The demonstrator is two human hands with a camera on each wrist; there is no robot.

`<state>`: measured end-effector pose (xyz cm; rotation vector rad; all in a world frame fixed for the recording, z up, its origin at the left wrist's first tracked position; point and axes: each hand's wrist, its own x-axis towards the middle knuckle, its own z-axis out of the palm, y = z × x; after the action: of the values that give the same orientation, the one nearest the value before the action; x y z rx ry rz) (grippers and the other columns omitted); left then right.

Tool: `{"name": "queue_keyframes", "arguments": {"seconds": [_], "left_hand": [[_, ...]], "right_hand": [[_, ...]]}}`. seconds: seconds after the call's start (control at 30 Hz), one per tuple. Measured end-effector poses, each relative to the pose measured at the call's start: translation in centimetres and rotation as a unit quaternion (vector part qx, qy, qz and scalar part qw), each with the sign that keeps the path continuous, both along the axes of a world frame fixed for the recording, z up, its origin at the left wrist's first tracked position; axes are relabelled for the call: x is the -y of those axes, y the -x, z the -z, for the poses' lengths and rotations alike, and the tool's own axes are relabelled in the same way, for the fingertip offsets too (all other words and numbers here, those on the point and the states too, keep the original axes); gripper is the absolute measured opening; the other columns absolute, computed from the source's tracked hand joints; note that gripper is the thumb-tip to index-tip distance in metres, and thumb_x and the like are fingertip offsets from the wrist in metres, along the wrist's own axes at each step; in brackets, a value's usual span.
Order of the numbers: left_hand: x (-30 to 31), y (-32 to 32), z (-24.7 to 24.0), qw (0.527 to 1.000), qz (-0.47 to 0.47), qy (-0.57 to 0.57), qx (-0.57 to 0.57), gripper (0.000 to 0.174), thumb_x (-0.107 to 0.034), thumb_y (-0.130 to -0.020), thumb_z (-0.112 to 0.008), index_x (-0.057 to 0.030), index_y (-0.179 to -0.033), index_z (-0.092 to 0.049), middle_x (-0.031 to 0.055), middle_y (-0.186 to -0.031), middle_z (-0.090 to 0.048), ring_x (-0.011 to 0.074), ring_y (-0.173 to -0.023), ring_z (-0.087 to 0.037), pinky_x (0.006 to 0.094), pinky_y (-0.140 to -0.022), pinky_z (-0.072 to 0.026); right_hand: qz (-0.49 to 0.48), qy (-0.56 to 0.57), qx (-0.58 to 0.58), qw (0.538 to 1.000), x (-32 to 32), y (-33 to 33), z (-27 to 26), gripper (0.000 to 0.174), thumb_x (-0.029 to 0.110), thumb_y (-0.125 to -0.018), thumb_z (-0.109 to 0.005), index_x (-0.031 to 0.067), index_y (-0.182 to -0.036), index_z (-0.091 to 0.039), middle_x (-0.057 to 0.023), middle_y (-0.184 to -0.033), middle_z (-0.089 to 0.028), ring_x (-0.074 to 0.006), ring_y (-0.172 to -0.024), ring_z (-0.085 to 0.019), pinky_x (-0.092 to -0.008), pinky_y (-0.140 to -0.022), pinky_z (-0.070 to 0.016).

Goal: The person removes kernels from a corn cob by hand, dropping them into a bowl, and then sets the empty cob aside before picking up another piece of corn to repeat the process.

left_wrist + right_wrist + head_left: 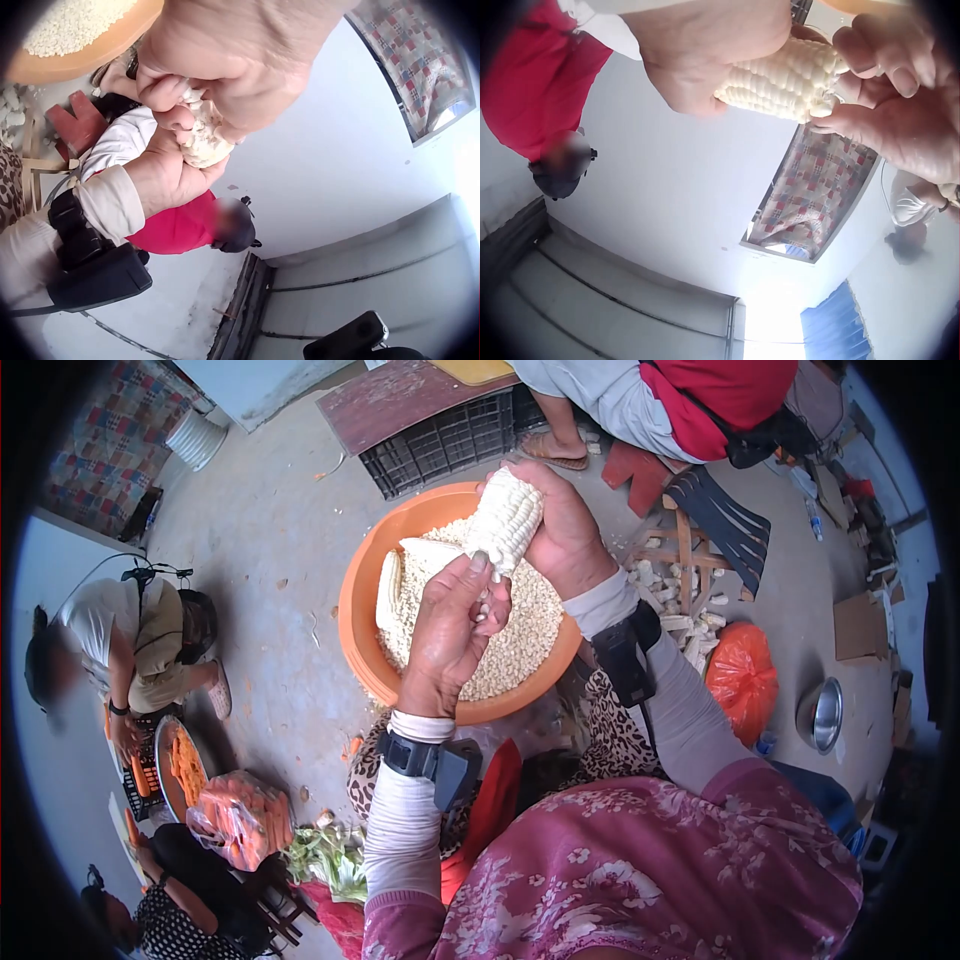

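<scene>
My right hand (565,530) grips a white ear of corn (508,515), held tilted above an orange basin (358,575). At the ear's lower end, the thumb of my left hand (450,630) presses on the kernels, its fingers curled beneath with loose white bits by them. The right wrist view shows the ear (776,79) between both hands, its rows of kernels mostly whole. Loose kernels (515,630) fill much of the basin. Two more ears lie on them, one corn ear (388,590) along the left side, another partly behind my left hand.
Stripped cobs (690,635) lie on the floor to the right, near an orange plastic bag (742,680) and a metal bowl (822,715). A black crate (440,445) stands beyond the basin. Other people sit around; carrots fill a bag (240,815) at left, beside green husks (325,855).
</scene>
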<state>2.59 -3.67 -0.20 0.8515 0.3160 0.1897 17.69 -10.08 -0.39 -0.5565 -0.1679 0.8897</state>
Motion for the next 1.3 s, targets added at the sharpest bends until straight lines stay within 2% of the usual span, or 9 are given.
{"name": "queue_keyframes", "arguments": {"seconds": [0.2, 0.3, 0.4, 0.6, 0.7, 0.8, 0.9, 0.97, 1.3], "left_hand": [[-0.3, -0.1, -0.1, 0.992, 0.020, 0.123, 0.026, 0.042, -0.043, -0.095, -0.045, -0.0028, -0.108, -0.049, 0.0113, -0.076, -0.056, 0.0114, -0.057, -0.051, 0.0156, -0.041, -0.0318], [-0.1, -0.2, -0.1, 0.995, 0.021, 0.094, 0.008, 0.044, -0.045, -0.094, -0.046, -0.0035, -0.109, -0.048, 0.0102, -0.076, -0.056, 0.0105, -0.057, -0.051, 0.0154, -0.040, -0.0316], [0.0, -0.3, -0.3, 0.998, -0.007, 0.039, -0.040, 0.044, -0.045, -0.094, -0.046, -0.0024, -0.106, -0.050, 0.0082, -0.073, -0.056, 0.0085, -0.054, -0.049, 0.0156, -0.040, -0.0310], [0.4, -0.2, -0.2, 0.994, -0.050, -0.086, -0.039, 0.038, -0.039, -0.095, -0.046, -0.0017, -0.099, -0.053, 0.0057, -0.068, -0.056, 0.0069, -0.049, -0.046, 0.0170, -0.041, -0.0316], [0.4, -0.2, -0.2, 0.997, -0.043, -0.056, -0.012, 0.036, -0.037, -0.094, -0.051, -0.0014, -0.098, -0.056, 0.0045, -0.068, -0.057, 0.0065, -0.053, -0.047, 0.0159, -0.045, -0.0327], [0.5, -0.1, -0.8, 0.999, -0.027, 0.015, -0.011, 0.040, -0.040, -0.095, -0.047, -0.0016, -0.107, -0.052, 0.0053, -0.073, -0.058, 0.0072, -0.056, -0.050, 0.0158, -0.045, -0.0333], [0.1, -0.2, -0.5, 0.993, 0.013, 0.117, 0.025, 0.053, -0.051, -0.094, -0.039, -0.0026, -0.114, -0.046, 0.0108, -0.077, -0.057, 0.0110, -0.055, -0.048, 0.0171, -0.042, -0.0310], [0.0, -0.3, -0.4, 0.990, 0.012, 0.141, 0.012, 0.057, -0.056, -0.093, -0.036, -0.0041, -0.115, -0.047, 0.0121, -0.077, -0.056, 0.0119, -0.054, -0.048, 0.0170, -0.041, -0.0303], [0.3, -0.3, 0.0, 0.996, -0.063, 0.027, -0.065, 0.040, -0.043, -0.096, -0.041, -0.0065, -0.112, -0.048, 0.0094, -0.077, -0.058, 0.0087, -0.053, -0.046, 0.0168, -0.042, -0.0307]], "right_hand": [[0.067, 0.008, 0.074, 0.995, -0.3, 1.1, -1.2, 0.016, 0.008, -0.079, -0.062, -0.0003, -0.092, -0.057, -0.0064, -0.082, -0.060, -0.0153, -0.076, -0.059, -0.0284, -0.069, -0.0500], [0.084, 0.023, 0.116, 0.989, -0.2, 1.7, -1.5, 0.018, 0.007, -0.079, -0.063, -0.0010, -0.094, -0.057, -0.0058, -0.083, -0.059, -0.0142, -0.076, -0.059, -0.0274, -0.069, -0.0495], [0.069, 0.030, 0.139, 0.987, -0.2, 1.7, -1.0, 0.020, 0.008, -0.083, -0.058, -0.0008, -0.100, -0.054, -0.0114, -0.090, -0.061, -0.0202, -0.086, -0.061, -0.0311, -0.078, -0.0502], [0.013, -0.019, 0.036, 0.999, -0.5, 0.6, 0.4, 0.019, 0.012, -0.084, -0.058, 0.0001, -0.098, -0.055, -0.0124, -0.091, -0.061, -0.0216, -0.087, -0.061, -0.0339, -0.079, -0.0502], [0.015, -0.012, 0.011, 1.000, -0.2, 0.6, -0.2, 0.018, 0.014, -0.084, -0.058, 0.0005, -0.096, -0.056, -0.0125, -0.091, -0.061, -0.0224, -0.087, -0.061, -0.0345, -0.079, -0.0502], [0.008, -0.018, 0.022, 1.000, 0.0, 0.5, -0.4, 0.018, 0.014, -0.084, -0.058, 0.0005, -0.097, -0.056, -0.0120, -0.091, -0.061, -0.0226, -0.088, -0.061, -0.0350, -0.080, -0.0503], [0.052, -0.015, 0.033, 0.998, -0.2, 0.8, -1.0, 0.016, 0.008, -0.080, -0.060, -0.0002, -0.093, -0.056, -0.0084, -0.084, -0.060, -0.0183, -0.077, -0.060, -0.0319, -0.072, -0.0513], [0.051, 0.005, 0.131, 0.990, 0.2, 1.4, -1.6, 0.021, 0.012, -0.084, -0.060, 0.0002, -0.101, -0.054, -0.0097, -0.091, -0.060, -0.0194, -0.088, -0.061, -0.0325, -0.080, -0.0503], [0.042, 0.037, 0.152, 0.987, -0.2, 1.7, -1.6, 0.026, 0.009, -0.080, -0.068, -0.0012, -0.099, -0.052, -0.0055, -0.083, -0.058, -0.0123, -0.076, -0.059, -0.0247, -0.066, -0.0496]]}}
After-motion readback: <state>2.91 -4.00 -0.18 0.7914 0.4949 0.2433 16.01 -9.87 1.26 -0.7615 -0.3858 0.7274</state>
